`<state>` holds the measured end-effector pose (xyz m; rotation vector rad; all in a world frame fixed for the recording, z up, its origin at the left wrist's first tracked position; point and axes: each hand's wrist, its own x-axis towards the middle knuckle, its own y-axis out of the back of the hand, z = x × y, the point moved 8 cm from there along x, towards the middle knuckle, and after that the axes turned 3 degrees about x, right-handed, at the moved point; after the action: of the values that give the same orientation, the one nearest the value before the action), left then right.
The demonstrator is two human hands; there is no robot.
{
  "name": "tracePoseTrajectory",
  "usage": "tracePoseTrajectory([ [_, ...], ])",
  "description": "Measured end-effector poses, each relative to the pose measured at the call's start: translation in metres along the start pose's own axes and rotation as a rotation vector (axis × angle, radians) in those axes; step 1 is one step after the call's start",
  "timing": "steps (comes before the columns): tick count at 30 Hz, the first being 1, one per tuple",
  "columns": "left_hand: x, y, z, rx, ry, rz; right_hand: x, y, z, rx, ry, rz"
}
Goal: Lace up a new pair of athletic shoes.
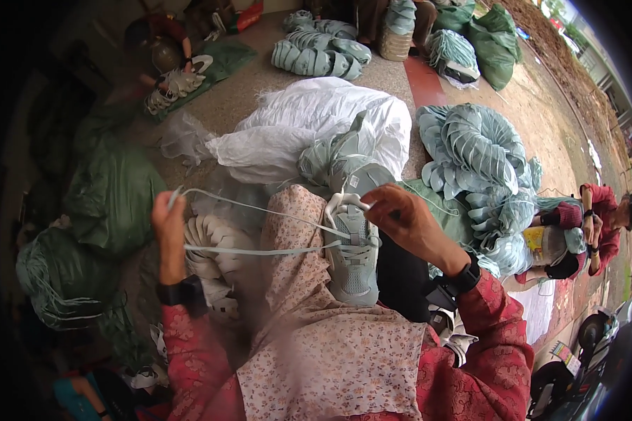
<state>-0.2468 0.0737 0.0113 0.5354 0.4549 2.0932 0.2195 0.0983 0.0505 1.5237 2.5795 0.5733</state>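
Observation:
A pale green mesh shoe upper [354,270] lies over my lap, on the flowered apron [330,365]. Two strands of a pale shoelace [260,250] stretch from its eyelets leftward to my left hand [168,228], which is closed on the lace and raised off to the side. My right hand [411,221] is at the far right edge of the upper, thumb and finger pinching it by the top eyelets. Whether a bit of lace is also between those fingers is hidden.
Beyond my knees lies a white plastic sack [316,116] with more green uppers [347,165] against it. Coiled stacks of uppers [470,147] lie to the right. Green sacks [112,189] and cream shoe parts [218,256] are at left. Co-workers sit ahead and at right.

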Motion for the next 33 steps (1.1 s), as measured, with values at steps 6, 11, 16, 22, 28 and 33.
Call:
tracePoseTrajectory([
  [6,-0.016,0.059,-0.126,-0.057,0.222,0.213,-0.007,0.007,0.032,0.027,-0.096,0.038],
  [11,-0.051,0.081,-0.189,-0.669,0.509,0.114,-0.021,-0.012,0.048,-0.096,-0.060,-0.028],
  [16,-0.075,-0.033,-0.046,-0.489,0.548,-0.182,-0.033,-0.021,0.035,-0.392,0.091,-0.065],
  [22,-0.134,-0.158,0.109,-0.340,-0.031,-0.706,-0.034,-0.047,0.027,-0.747,0.302,-0.191],
  [28,-0.168,-0.213,0.154,0.023,-0.533,-0.788,-0.029,-0.054,0.040,-0.724,0.165,-0.204],
  [33,-0.178,-0.221,0.169,0.206,-0.620,-0.825,-0.014,-0.040,0.072,0.053,-0.081,-0.367],
])
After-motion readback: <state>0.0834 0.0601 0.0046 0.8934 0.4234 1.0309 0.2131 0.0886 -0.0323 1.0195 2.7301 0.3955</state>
